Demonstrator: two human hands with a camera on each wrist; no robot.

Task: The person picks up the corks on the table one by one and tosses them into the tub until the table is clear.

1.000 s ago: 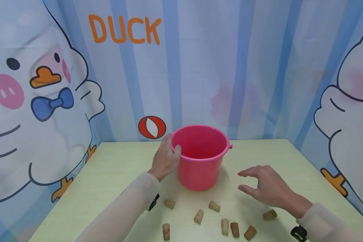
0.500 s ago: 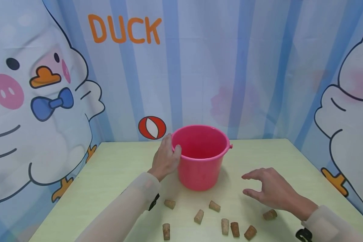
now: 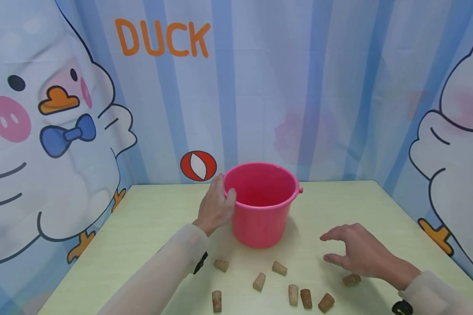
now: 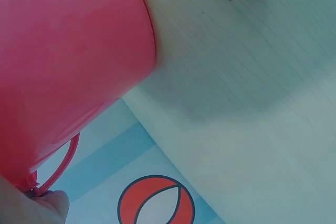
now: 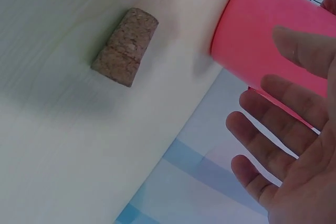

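Observation:
A pink bucket (image 3: 260, 227) stands upright on the table, its mouth facing up. My left hand (image 3: 216, 208) grips the left of its rim, thumb over the edge; in the left wrist view only part of that hand (image 4: 47, 208) shows, beside the bucket's handle (image 4: 67, 163). To the right, my right hand (image 3: 362, 253) hovers above the table with thumb and fingers spread and nothing between them. Just below it lies a brown cork (image 3: 351, 280), which the right wrist view shows whole as a speckled cork (image 5: 126, 47), apart from the fingers (image 5: 262, 145).
Several more corks are scattered in front of the bucket, among them a pale cork (image 3: 293, 295), a darker cork (image 3: 305, 299) beside it and a cork (image 3: 217, 302) at front left. A duck-print curtain (image 3: 260, 87) borders the pale table (image 3: 161, 201) at the back and sides.
My right hand has drifted right and slightly toward me, now overlapping the rightmost cork's upper edge. My left hand and the bucket have stayed where they were.

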